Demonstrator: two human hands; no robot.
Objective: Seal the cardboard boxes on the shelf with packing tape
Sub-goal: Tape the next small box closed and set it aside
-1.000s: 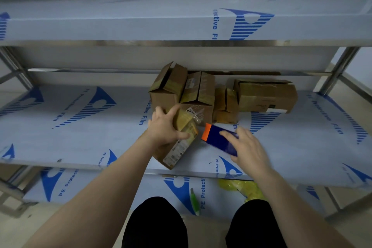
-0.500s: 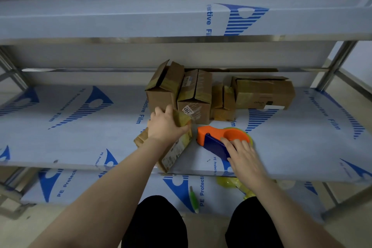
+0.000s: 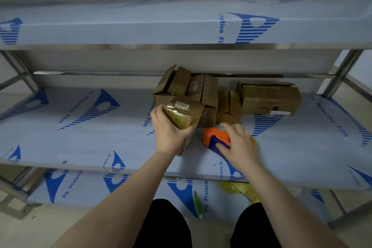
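Kneeling before the wide metal shelf wrapped in blue-printed protective film [image 3: 80, 127], I face a cluster of brown cardboard boxes [image 3: 269, 97] at its back, some with flaps standing open. My left hand [image 3: 171, 133] grasps a small tape-wrapped cardboard box with a white label [image 3: 184, 112], tilted up just in front of that cluster, my fingers under its left and lower sides. Just right of it, my right hand [image 3: 239, 145] lies flat on the orange and blue tape dispenser [image 3: 216, 139], which rests on the shelf surface; I press rather than clench it.
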